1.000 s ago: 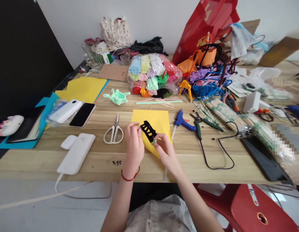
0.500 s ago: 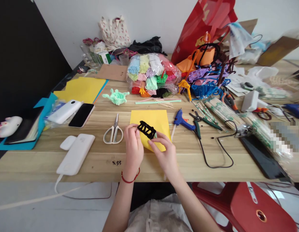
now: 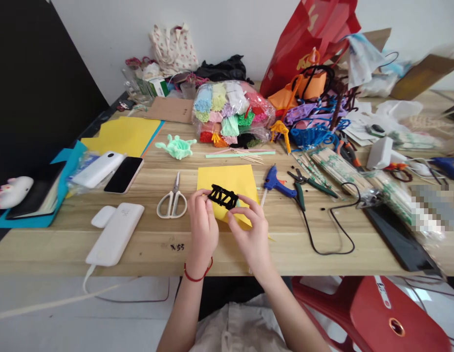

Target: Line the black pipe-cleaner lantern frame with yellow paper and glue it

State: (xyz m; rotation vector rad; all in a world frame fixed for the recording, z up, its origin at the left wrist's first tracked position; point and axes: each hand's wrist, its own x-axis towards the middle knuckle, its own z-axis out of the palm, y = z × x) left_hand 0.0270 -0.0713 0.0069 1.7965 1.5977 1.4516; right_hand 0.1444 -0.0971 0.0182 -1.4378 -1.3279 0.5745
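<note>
Between my hands is a small black fuzzy frame (image 3: pixel 224 197), which looks bent from pipe cleaners, with zigzag bars across its middle. My left hand (image 3: pixel 204 217) pinches its left end between thumb and fingers. At its right end, my right hand (image 3: pixel 250 227) grips it with thumb and forefinger, and a bit of pale green shows by the fingertips. A sheet of yellow paper (image 3: pixel 227 173) lies on the table just beneath the frame. White-handled scissors (image 3: pixel 171 203) rest left of my left hand. To the right lies a blue glue gun (image 3: pixel 280 184).
Green-handled pliers (image 3: pixel 302 188) and a looping black cord (image 3: pixel 336 222) lie right of the glue gun. A mint-green fuzzy piece (image 3: pixel 178 147) sits behind the scissors. Bagged pipe cleaners (image 3: pixel 230 115) stand at the back. A power bank (image 3: pixel 117 234) and a phone (image 3: pixel 124 175) are at left.
The black frame has tilted slightly and shifted a little right within my grip. My right fingers have spread a little along its end. The yellow paper has shifted very slightly left.
</note>
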